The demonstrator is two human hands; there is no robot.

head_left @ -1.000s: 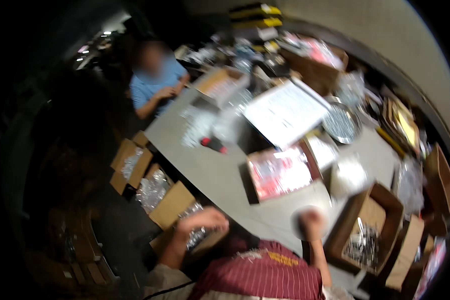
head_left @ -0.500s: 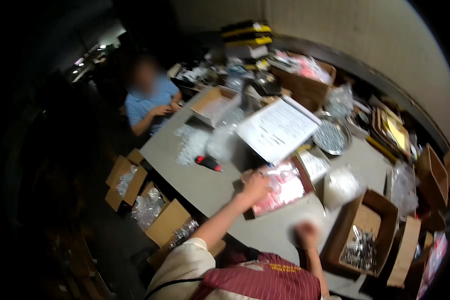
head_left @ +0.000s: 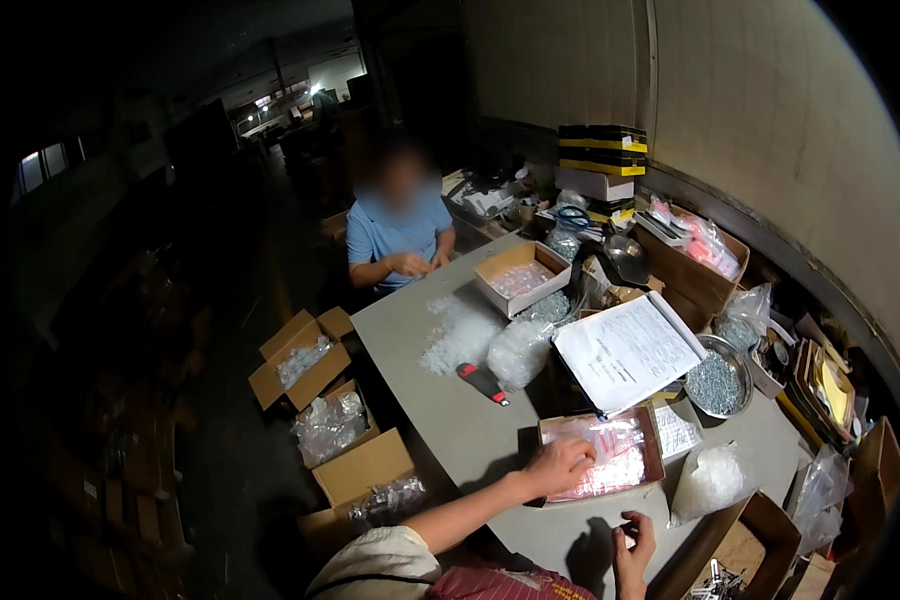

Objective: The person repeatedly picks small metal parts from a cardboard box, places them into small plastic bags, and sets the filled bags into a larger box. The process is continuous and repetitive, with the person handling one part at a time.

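Note:
My left hand (head_left: 560, 466) reaches over a shallow cardboard box (head_left: 653, 455) of clear plastic bags with pink-red edges (head_left: 620, 462). Its fingers are curled together and touch the bags; what is pinched under them is hidden. Low at the table's near edge is my right hand (head_left: 633, 556), palm turned inward. Thumb and forefinger stand apart there, and no held thing can be made out. To the right of the box lies a bag of small white pieces (head_left: 713, 482).
A clipboard with a written sheet (head_left: 628, 350), a bowl of metal screws (head_left: 716, 382) and a red-black cutter (head_left: 482, 384) lie beyond. Small clear pieces (head_left: 458, 335) spread near a seated co-worker (head_left: 395, 235). Open cartons (head_left: 365, 470) stand left; a carton of metal parts (head_left: 770, 530) right.
The view has tilted up and sharpened, so things sit lower and further right. My left hand stays at the bags in the box; my right hand, blurred before, shows clearly.

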